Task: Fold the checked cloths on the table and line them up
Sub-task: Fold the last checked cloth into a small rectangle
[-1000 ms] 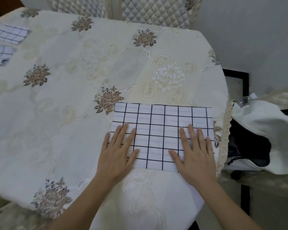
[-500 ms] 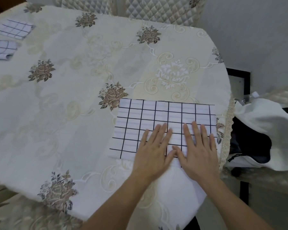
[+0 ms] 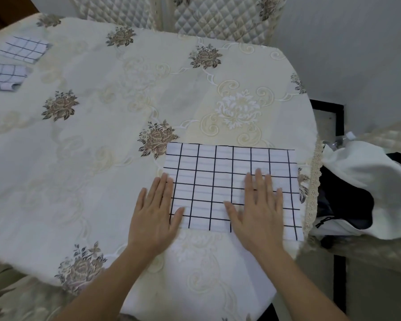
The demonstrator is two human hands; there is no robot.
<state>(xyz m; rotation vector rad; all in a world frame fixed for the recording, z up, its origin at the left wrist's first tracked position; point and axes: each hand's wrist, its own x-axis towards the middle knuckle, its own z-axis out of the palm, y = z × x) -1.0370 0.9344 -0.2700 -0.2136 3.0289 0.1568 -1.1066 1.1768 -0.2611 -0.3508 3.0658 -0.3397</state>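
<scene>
We had the table (image 3: 102, 158) before us, the checked cloth (image 3: 229, 181) lying flat at its near right edge under our palms. Half a second earlier our left hand (image 3: 154, 218) sat beside the right; now it had swept outward to the cloth's left edge, while our right hand (image 3: 259, 214) pressed its right half. Both lay flat and spread, gripping nothing. We judged this smoothing, with another fold probably next. Far beyond our left hand lay two folded cloths (image 3: 23, 49), seemingly lined up.

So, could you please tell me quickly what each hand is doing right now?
Left hand: open, flat, palm down on the left edge of the checked cloth.
Right hand: open, flat, pressing on the cloth.
</scene>
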